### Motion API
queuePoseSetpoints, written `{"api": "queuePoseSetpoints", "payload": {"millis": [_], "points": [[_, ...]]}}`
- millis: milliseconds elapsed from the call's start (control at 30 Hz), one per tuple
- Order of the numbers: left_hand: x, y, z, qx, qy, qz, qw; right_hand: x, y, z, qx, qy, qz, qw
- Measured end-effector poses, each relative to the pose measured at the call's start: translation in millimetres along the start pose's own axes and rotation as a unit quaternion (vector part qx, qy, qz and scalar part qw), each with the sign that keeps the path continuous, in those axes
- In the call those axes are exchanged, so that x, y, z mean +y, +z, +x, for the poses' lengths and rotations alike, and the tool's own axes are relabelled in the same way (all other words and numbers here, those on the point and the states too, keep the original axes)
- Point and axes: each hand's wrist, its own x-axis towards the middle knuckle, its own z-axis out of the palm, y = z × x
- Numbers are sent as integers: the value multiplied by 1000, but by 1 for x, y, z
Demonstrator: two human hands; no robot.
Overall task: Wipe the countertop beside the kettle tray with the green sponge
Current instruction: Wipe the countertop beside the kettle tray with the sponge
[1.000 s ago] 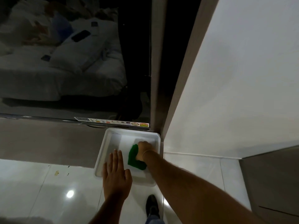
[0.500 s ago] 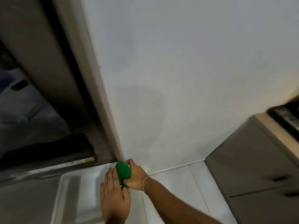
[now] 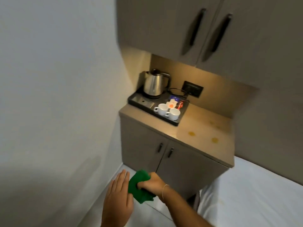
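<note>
The right hand (image 3: 150, 183) clenches the green sponge (image 3: 139, 185); the left hand (image 3: 118, 197) is flat, empty. The spotted countertop (image 3: 205, 135), seemingly stained, lies up-right of it, beside the kettle tray (image 3: 157, 104).

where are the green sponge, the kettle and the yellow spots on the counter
green sponge (image 3: 137, 185), head view, middle of its exposed face
kettle (image 3: 153, 85), head view, steel body
yellow spots (image 3: 191, 133), head view, the spot nearest the tray

One head view — looking down and forward from well back, countertop (image 3: 205, 128) ahead, hands nearest the lens.
</note>
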Motion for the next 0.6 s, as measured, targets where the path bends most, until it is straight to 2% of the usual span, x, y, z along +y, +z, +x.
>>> {"api": "queuePoseSetpoints", "payload": {"millis": [67, 167, 300, 367, 400, 467, 533, 600], "points": [[38, 22, 48, -17, 38, 8, 999, 18, -69, 14, 61, -16, 44, 997], [86, 51, 111, -38, 70, 15, 997, 41, -175, 31, 209, -64, 67, 973], [146, 82, 183, -71, 101, 0, 992, 65, -297, 47, 404, -88, 86, 907], [171, 93, 211, -75, 120, 6, 990, 76, -342, 65, 473, -71, 88, 874], [179, 98, 223, -74, 129, 10, 989, 80, -358, 75, 480, -62, 77, 872], [187, 108, 243, -82, 144, 21, 986, 86, -372, 94, 442, -53, 33, 895], [188, 119, 262, -95, 149, 33, 984, 91, -364, 116, 379, -43, -102, 919], [182, 131, 279, -104, 155, 44, 981, 94, -339, 136, 341, -56, -227, 910]]}}
